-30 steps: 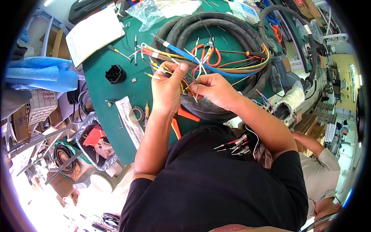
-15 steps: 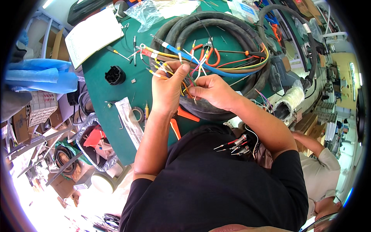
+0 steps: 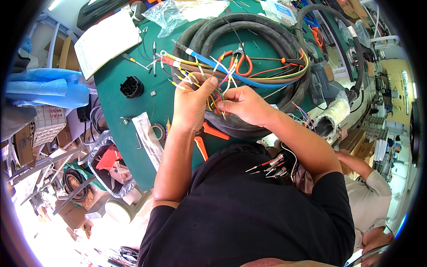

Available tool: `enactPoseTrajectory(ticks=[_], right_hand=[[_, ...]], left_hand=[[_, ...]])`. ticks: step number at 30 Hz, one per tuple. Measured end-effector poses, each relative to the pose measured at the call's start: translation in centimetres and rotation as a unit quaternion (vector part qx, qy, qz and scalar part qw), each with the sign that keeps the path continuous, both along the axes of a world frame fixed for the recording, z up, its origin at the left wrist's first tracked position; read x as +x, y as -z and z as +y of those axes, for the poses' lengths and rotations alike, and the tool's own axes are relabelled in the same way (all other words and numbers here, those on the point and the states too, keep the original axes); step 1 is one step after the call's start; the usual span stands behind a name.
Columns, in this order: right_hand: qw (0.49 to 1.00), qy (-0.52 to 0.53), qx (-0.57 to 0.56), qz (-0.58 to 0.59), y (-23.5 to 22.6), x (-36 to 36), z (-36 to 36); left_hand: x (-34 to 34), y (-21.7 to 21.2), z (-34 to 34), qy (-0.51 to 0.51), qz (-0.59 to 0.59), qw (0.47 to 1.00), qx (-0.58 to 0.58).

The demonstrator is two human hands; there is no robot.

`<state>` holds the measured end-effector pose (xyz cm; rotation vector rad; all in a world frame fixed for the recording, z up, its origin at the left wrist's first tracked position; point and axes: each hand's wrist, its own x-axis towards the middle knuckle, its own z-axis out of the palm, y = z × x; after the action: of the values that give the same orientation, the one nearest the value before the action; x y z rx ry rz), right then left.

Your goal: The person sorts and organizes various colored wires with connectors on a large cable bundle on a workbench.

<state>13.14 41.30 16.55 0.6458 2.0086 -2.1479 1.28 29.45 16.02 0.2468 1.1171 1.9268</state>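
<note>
My left hand [image 3: 191, 102] is closed on a bundle of thin wires [image 3: 189, 79], some with yellow and white sleeves, their ends fanning out past the thumb and fingers. Close beside it, my right hand [image 3: 243, 104] pinches thin wires [image 3: 221, 94] from the same bunch between thumb and forefinger. Behind both hands, thicker blue [image 3: 262, 84], yellow and brown leads run from a coiled black cable [image 3: 207, 38]. Red-handled cutters [image 3: 242, 66] lie inside the coil. Below my hands, a tool with orange handles [image 3: 216, 131] is partly hidden by my left wrist.
On the green table [image 3: 120, 107] are a round black connector housing [image 3: 132, 86], an open notebook [image 3: 106, 44], a screwdriver [image 3: 135, 61], a tape roll [image 3: 158, 131] and a clear plastic strip [image 3: 149, 140]. A lined bin [image 3: 111, 164] stands left; another person [image 3: 367, 196] is at right.
The wire ends above my left hand have shifted slightly, and its thumb sits a little lower. My right hand stays almost in place, still pinching the wires.
</note>
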Motion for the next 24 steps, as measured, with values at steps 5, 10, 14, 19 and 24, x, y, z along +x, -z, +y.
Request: enactPoseTrajectory(ticks=[5, 10, 14, 19, 24], right_hand=[[1.0, 0.007, -0.013, -0.01, -0.25, -0.06, -0.1], [1.0, 0.009, -0.024, -0.012, -0.23, -0.13, -0.09], [1.0, 0.01, -0.029, -0.004, 0.0, -0.09, -0.08], [0.999, -0.008, -0.035, -0.008, 0.25, 0.01, 0.23], [0.999, 0.011, -0.033, -0.006, -0.1, -0.11, -0.1]], left_hand=[[0.33, 0.09, 0.31, -0.037, 0.036, 0.999, -0.004], [0.61, -0.11, 0.39, -0.053, 0.072, 0.996, -0.024], [0.78, -0.34, 0.33, -0.053, 0.098, 0.993, -0.038], [0.8, -0.41, 0.36, -0.053, 0.097, 0.993, -0.037], [0.82, -0.28, 0.36, -0.057, 0.091, 0.994, -0.032]])
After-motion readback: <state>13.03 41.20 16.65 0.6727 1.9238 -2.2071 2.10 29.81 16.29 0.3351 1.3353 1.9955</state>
